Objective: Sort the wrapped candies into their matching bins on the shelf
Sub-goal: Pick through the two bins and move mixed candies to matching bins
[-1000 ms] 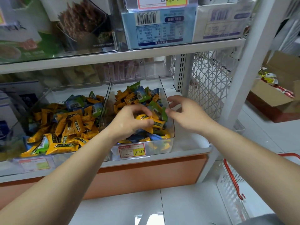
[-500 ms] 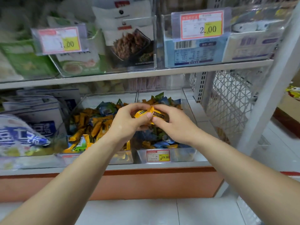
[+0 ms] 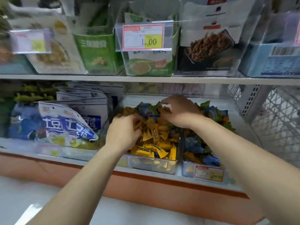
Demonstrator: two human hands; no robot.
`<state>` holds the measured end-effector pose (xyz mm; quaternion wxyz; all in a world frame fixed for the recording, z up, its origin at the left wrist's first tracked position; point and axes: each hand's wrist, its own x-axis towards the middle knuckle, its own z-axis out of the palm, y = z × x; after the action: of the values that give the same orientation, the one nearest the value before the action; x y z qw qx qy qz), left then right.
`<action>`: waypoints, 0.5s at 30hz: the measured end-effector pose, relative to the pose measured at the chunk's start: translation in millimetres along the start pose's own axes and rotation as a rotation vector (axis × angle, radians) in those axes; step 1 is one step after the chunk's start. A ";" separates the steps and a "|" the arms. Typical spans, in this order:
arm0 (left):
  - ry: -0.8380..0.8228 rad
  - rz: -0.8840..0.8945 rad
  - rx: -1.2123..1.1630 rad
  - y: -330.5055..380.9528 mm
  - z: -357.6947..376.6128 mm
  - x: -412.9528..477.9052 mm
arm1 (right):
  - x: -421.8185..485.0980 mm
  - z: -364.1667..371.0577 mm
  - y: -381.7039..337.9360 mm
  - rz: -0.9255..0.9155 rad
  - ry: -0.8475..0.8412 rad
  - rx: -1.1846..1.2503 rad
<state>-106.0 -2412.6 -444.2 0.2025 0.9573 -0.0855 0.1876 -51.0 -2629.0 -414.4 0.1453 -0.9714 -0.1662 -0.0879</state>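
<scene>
Two clear bins stand side by side on the lower shelf. The left bin (image 3: 146,164) is heaped mostly with yellow wrapped candies (image 3: 155,140), with some blue and green ones at the back. In the right bin (image 3: 188,168) blue, green and orange candies (image 3: 203,145) lie mixed. My left hand (image 3: 123,133) is over the left bin's near side, its fingers curled round yellow candies at the pile. My right hand (image 3: 180,111) hovers over the back of the left bin with its fingers loosely bent; an orange candy lies just under its fingertips. Motion blur hides finer detail.
Blue-and-white snack bags (image 3: 68,125) fill the shelf to the left. The upper shelf (image 3: 146,78) carries clear boxes of packets and a 1.00 price tag (image 3: 142,37). A white mesh panel (image 3: 279,120) closes the right side. A price tag (image 3: 209,173) fronts the right bin.
Both hands held yellow candies together in front of the bins; they have since parted and moved down onto the left bin. The view has shifted left and up.
</scene>
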 end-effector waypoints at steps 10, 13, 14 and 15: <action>-0.044 -0.190 -0.082 -22.7 15.2 7.0 | 72.9 31.6 -8.1 -0.146 -0.333 0.054; 0.038 -0.157 -0.183 -20.8 16.0 17.6 | 68.2 36.4 1.0 -0.110 -0.275 0.197; 0.005 -0.150 -0.225 -21.1 16.3 20.7 | 65.9 37.4 2.0 -0.108 -0.252 0.235; -0.050 -0.146 -0.256 -22.2 16.7 23.0 | 63.8 38.3 1.4 -0.107 -0.253 0.284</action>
<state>-74.3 -2401.6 -457.2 0.3339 0.9317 -0.0437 0.1360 13.4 -2599.4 -436.8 0.2541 -0.9341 -0.2454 0.0514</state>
